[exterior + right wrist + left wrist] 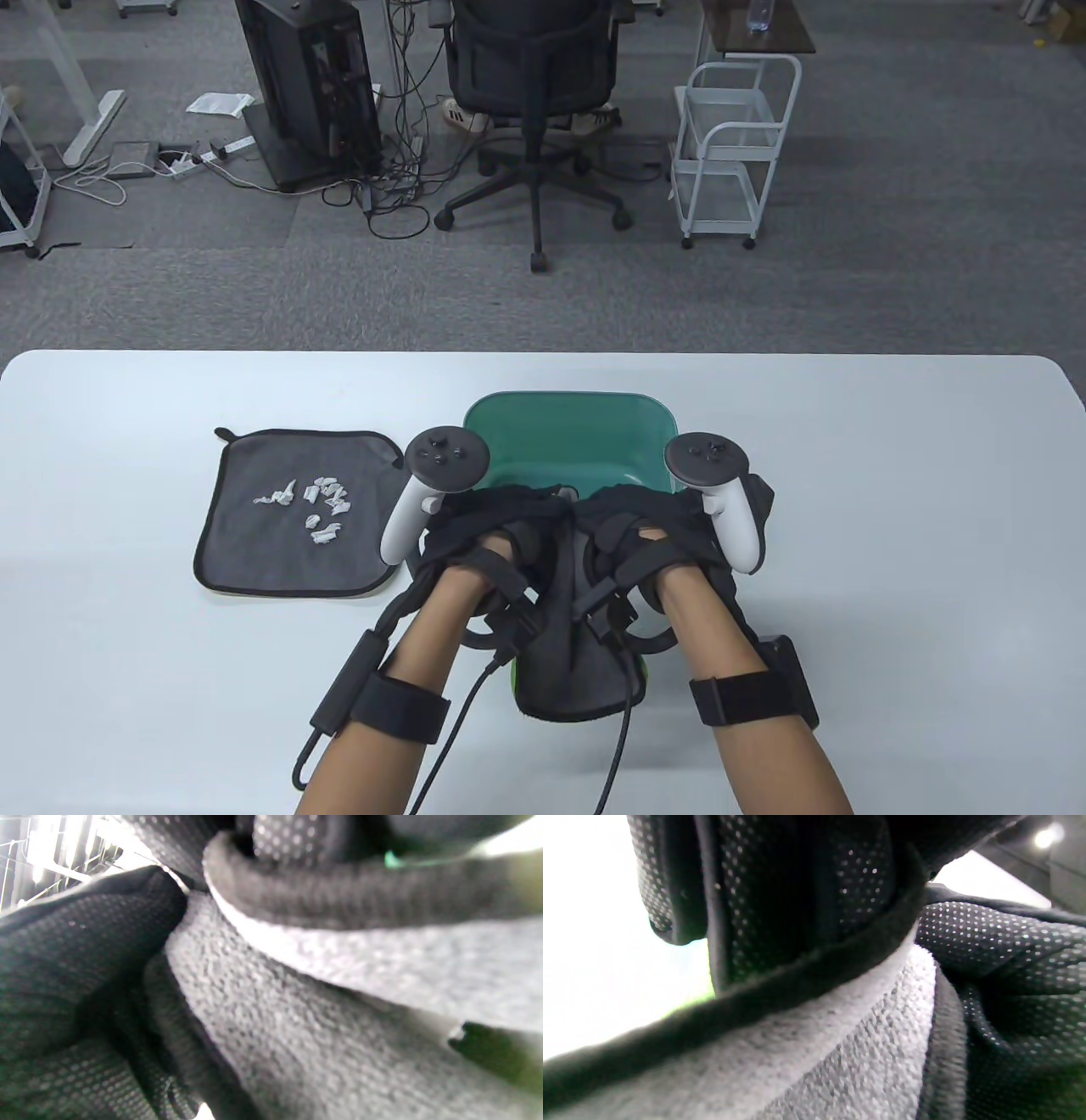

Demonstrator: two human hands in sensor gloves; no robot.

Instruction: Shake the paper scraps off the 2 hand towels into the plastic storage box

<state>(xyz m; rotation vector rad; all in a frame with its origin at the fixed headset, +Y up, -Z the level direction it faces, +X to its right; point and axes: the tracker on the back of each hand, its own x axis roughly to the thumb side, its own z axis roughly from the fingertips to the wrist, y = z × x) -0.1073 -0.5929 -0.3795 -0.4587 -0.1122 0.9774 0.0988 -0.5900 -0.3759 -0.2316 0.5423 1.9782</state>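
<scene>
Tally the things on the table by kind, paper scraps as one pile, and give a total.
Dark grey hand towels: 2, one flat at the left, one bunched in both hands
Green plastic storage box: 1
Pile of white paper scraps: 1, on the flat towel
Total: 4

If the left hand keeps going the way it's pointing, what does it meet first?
Likely the green box: the left hand, gripping the gray towel, points away from the person over the box's near part. Past that, bare table. Height is unclear.
</scene>
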